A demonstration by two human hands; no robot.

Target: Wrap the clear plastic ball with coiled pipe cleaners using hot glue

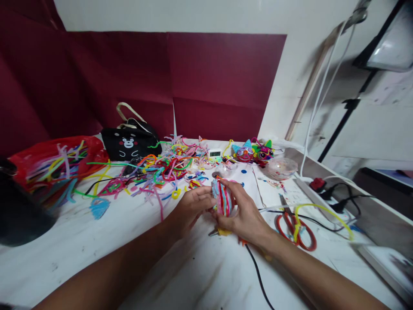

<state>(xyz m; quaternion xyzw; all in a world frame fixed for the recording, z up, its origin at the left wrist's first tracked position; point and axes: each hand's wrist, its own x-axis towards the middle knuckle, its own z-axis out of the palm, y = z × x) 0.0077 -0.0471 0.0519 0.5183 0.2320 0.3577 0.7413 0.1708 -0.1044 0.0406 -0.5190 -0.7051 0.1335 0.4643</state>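
Between my two hands, above the white table, is a rounded craft piece [223,199] striped in pink, red, white and light blue, apparently wound from pipe cleaners. My right hand [247,211] grips it from the right, thumb below and fingers over the top. From the left, my left hand [195,206] has its curled fingers against the piece's side. A yellow item [224,231] and a small metal tip show beneath the hands, partly hidden; what they belong to I cannot make out. A black cord [258,267] runs toward me from under my right hand.
Orange-handled scissors [297,228] and a yellow pipe cleaner [325,209] lie right, near a power strip [322,198]. Loose pipe cleaners [167,165] pile at the back left beside a red bag [97,150] and black bear bag [129,144]. Finished figures [244,151] and a clear bowl [282,168] stand behind.
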